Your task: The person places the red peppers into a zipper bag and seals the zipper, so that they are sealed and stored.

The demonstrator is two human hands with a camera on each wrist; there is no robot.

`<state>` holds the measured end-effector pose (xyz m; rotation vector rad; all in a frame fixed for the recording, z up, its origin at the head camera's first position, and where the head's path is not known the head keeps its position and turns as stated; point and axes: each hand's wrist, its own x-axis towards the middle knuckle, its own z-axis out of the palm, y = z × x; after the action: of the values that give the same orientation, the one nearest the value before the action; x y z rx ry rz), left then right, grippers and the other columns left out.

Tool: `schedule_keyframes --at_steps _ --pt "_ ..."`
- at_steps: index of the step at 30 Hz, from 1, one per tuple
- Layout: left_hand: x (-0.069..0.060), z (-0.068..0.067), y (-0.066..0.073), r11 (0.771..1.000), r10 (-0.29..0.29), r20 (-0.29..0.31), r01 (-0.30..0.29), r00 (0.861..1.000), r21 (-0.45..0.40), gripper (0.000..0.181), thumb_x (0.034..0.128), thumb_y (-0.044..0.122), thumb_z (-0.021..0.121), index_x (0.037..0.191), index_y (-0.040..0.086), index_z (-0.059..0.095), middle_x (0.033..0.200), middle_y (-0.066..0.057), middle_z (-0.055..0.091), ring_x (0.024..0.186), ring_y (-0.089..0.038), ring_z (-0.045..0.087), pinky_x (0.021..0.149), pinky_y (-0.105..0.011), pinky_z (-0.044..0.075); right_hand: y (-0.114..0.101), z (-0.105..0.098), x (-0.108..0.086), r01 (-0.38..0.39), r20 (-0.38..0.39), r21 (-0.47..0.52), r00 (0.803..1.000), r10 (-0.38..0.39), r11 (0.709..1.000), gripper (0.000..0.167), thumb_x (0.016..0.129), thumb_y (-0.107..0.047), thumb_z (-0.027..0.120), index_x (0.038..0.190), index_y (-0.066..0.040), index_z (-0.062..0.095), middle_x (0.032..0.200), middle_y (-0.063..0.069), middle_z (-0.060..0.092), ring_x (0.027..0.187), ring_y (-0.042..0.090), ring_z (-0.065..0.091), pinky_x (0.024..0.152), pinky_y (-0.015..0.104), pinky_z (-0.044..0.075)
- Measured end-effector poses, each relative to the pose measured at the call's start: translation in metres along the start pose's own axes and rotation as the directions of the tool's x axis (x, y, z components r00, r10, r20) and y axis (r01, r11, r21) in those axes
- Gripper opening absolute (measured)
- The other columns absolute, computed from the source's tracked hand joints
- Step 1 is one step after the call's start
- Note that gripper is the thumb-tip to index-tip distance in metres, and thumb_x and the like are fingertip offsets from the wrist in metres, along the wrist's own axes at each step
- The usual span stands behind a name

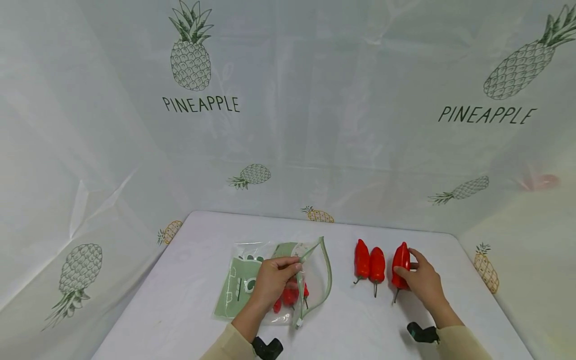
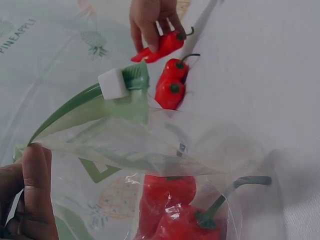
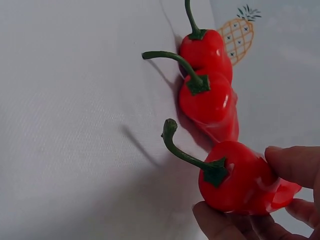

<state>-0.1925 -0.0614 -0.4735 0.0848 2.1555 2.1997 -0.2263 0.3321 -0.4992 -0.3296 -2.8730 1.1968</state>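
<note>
My left hand (image 1: 273, 281) pinches the green-edged mouth of a clear zip bag (image 1: 227, 300), whose opening gapes toward the right. Inside the bag lie red peppers (image 2: 167, 200) with green stems, seen through the plastic. On the right, my right hand (image 1: 423, 281) grips a red pepper (image 1: 400, 265) between thumb and fingers, its curved green stem pointing toward me. Two more red peppers (image 1: 362, 260) (image 1: 377, 265) lie side by side on the table, just left of the held one. A white slider (image 2: 113, 84) sits on the bag's green zip edge.
A white-covered table (image 1: 180, 300) carries everything. Behind it and at both sides hangs a pale curtain (image 1: 324, 125) printed with pineapples. Dark wrist mounts (image 1: 422, 332) sit by both sleeves.
</note>
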Motion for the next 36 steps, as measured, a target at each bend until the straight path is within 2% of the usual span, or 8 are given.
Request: schedule_keyframes --at_steps 4,9,18,27,36 --pt "0.0 0.0 0.0 1.0 0.006 0.008 -0.006 1.0 -0.004 0.029 0.0975 0.01 0.076 0.124 -0.001 0.076 0.099 -0.01 0.075 0.07 -0.009 0.068 0.065 -0.026 0.065 -0.003 -0.001 -0.001 -0.003 -0.025 0.025 1.0 0.004 1.0 0.09 0.098 -0.021 0.072 0.165 0.002 0.017 0.143 0.044 0.044 0.123 0.061 0.053 0.073 0.049 0.068" --pt "0.0 -0.001 0.0 1.0 0.009 0.012 -0.009 1.0 -0.002 0.029 0.0979 0.01 0.075 0.125 -0.002 0.075 0.101 -0.01 0.075 0.069 -0.009 0.068 0.064 -0.026 0.065 -0.007 -0.002 -0.003 0.008 -0.05 0.037 0.999 -0.006 0.999 0.091 0.099 -0.02 0.072 0.167 -0.001 0.014 0.145 0.042 0.043 0.127 0.061 0.049 0.077 0.052 0.067" --pt "-0.002 0.0 0.001 1.0 0.004 0.011 -0.004 1.0 -0.011 0.03 0.0981 0.011 0.076 0.126 -0.001 0.075 0.102 -0.011 0.075 0.07 -0.01 0.067 0.064 -0.026 0.065 -0.02 0.001 -0.012 0.04 -0.084 0.05 0.996 -0.036 0.998 0.091 0.098 -0.019 0.073 0.167 -0.004 0.017 0.146 0.04 0.046 0.129 0.06 0.05 0.08 0.056 0.066" --pt "-0.001 0.0 0.002 1.0 0.004 0.018 -0.004 1.0 -0.024 0.03 0.0979 0.011 0.076 0.125 -0.001 0.075 0.1 -0.011 0.074 0.07 -0.01 0.067 0.065 -0.026 0.065 -0.03 0.008 -0.02 0.088 -0.104 0.06 0.991 -0.081 0.994 0.088 0.1 -0.023 0.072 0.169 -0.009 0.019 0.146 0.036 0.049 0.128 0.056 0.054 0.084 0.056 0.065" --pt "0.0 0.0 0.001 1.0 0.004 0.018 -0.004 1.0 -0.021 0.029 0.0981 0.012 0.076 0.125 0.0 0.076 0.099 -0.011 0.074 0.069 -0.01 0.067 0.064 -0.026 0.065 -0.043 0.018 -0.03 0.173 -0.159 0.073 0.974 -0.16 0.982 0.078 0.103 -0.023 0.07 0.167 -0.012 0.028 0.143 0.033 0.056 0.125 0.053 0.06 0.088 0.057 0.064"
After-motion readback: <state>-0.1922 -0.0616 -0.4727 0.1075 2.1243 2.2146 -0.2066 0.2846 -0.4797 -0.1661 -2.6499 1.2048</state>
